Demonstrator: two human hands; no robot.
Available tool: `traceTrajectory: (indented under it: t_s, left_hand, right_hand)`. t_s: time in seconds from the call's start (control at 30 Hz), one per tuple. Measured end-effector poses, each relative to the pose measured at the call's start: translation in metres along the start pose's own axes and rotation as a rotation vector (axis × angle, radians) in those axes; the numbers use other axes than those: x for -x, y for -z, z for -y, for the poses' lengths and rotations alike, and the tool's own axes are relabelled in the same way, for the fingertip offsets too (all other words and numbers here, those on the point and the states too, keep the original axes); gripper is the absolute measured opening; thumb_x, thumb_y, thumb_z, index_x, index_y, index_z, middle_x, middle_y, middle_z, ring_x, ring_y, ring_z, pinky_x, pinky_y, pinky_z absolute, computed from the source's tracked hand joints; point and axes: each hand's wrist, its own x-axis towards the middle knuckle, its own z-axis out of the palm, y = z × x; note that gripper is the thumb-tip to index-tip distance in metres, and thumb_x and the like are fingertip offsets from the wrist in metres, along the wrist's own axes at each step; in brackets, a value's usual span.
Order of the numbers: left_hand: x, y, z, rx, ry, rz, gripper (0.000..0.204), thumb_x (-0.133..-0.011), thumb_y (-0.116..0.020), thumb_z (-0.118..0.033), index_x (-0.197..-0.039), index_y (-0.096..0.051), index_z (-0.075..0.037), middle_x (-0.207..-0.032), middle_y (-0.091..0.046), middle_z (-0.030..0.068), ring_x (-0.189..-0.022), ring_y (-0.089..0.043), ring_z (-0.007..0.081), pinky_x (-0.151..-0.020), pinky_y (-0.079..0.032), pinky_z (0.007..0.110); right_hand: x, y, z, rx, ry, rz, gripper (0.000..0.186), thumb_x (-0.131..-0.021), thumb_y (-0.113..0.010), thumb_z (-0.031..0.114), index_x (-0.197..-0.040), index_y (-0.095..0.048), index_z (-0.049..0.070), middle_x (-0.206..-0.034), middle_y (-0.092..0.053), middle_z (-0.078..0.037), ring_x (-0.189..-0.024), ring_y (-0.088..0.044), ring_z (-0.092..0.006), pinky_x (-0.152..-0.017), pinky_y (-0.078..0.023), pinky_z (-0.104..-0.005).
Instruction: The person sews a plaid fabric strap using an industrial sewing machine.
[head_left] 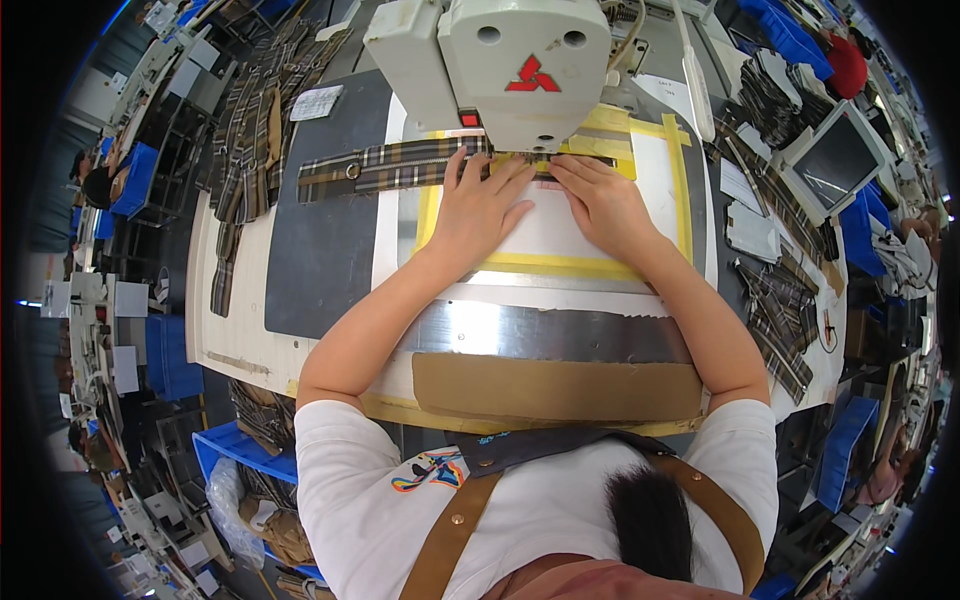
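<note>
A brown, black and white plaid fabric strip (400, 167) with a metal ring lies crosswise under the white sewing machine head (525, 75). My left hand (478, 207) rests on the strip's right part, fingers stretched out and spread, tips close to the needle area. Across from it, my right hand (607, 203) lies with fingers extended and close together, their tips at the strip's far right end beside a yellow piece (622, 163). Beneath both hands is a white sheet edged with yellow tape (560, 264). The machine head hides the stitching point.
A metal plate (550, 330) and a brown board (555, 388) lie along the near edge. More plaid pieces (255, 130) are piled at the left. At right stand a screen (830, 155) and further plaid strips (775, 310). A blue crate (245, 450) sits below left.
</note>
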Motion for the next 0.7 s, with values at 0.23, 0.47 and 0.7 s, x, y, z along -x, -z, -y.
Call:
traceTrajectory:
  t_s: [0.23, 0.47, 0.7]
  left_hand:
    - [0.0011, 0.0012, -0.0023, 0.004, 0.006, 0.006, 0.046, -0.101, -0.065, -0.036, -0.142, -0.064, -0.016, -0.15, -0.061, 0.0013, -0.132, -0.052, 0.0296, -0.124, -0.025, 0.055]
    - [0.0018, 0.0005, -0.0018, -0.003, 0.004, 0.006, 0.047, -0.101, -0.065, -0.037, -0.144, -0.064, -0.017, -0.15, -0.061, 0.0013, -0.132, -0.053, 0.0296, -0.125, -0.025, 0.055]
    - [0.0003, -0.0002, -0.0013, -0.018, 0.015, 0.025, 0.047, -0.102, -0.064, -0.037, -0.146, -0.062, -0.019, -0.15, -0.061, 0.001, -0.132, -0.053, 0.0302, -0.125, -0.025, 0.055]
  right_hand:
    - [0.0022, 0.0006, 0.0026, 0.003, -0.004, -0.006, 0.031, -0.089, -0.067, 0.0, -0.12, -0.073, -0.001, -0.127, -0.074, -0.014, -0.116, -0.071, -0.0328, -0.097, -0.059, -0.041]
    - [0.0003, 0.005, 0.0062, -0.018, -0.04, 0.03, 0.029, -0.095, -0.068, 0.002, -0.122, -0.075, -0.001, -0.127, -0.075, -0.015, -0.118, -0.071, -0.0347, -0.099, -0.059, -0.0412]
    - [-0.0009, 0.0034, 0.0024, -0.012, -0.033, 0.021, 0.03, -0.094, -0.068, 0.002, -0.123, -0.075, 0.0, -0.127, -0.075, -0.015, -0.118, -0.071, -0.0345, -0.099, -0.059, -0.041]
